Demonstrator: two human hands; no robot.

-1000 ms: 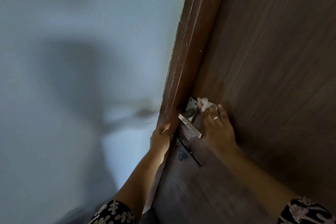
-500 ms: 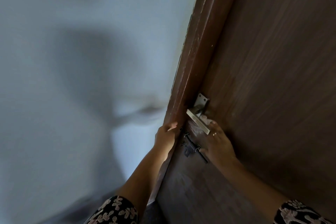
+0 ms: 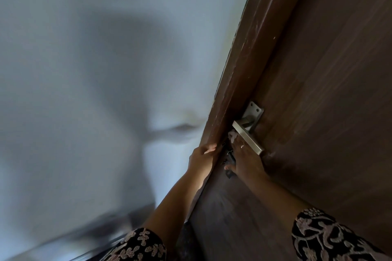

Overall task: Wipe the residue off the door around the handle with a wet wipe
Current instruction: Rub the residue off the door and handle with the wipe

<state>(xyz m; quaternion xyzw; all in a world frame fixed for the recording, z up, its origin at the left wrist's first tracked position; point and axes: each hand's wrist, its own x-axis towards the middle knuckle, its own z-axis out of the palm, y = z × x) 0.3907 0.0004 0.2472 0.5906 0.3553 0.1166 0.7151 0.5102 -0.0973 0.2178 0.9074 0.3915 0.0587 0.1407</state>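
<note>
A dark brown wooden door [image 3: 318, 91] fills the right side. Its silver lever handle [image 3: 247, 136] juts out from a square plate near the door's edge. My right hand [image 3: 246, 161] presses a crumpled white wet wipe [image 3: 232, 136] against the door just below and left of the lever; only a bit of the wipe shows past my fingertips. My left hand [image 3: 202, 154] grips the door's edge a little lower, fingers wrapped around it.
A black latch [image 3: 230, 160] sits on the door below the handle, mostly hidden by my right hand. A pale blue-grey wall [image 3: 84, 70] with a blurred shadow lies to the left. The door's edge [image 3: 244, 65] runs diagonally upward.
My right hand with the wipe has moved from above and right of the handle plate down beneath the lever toward the door's edge. My left hand stays on the edge.
</note>
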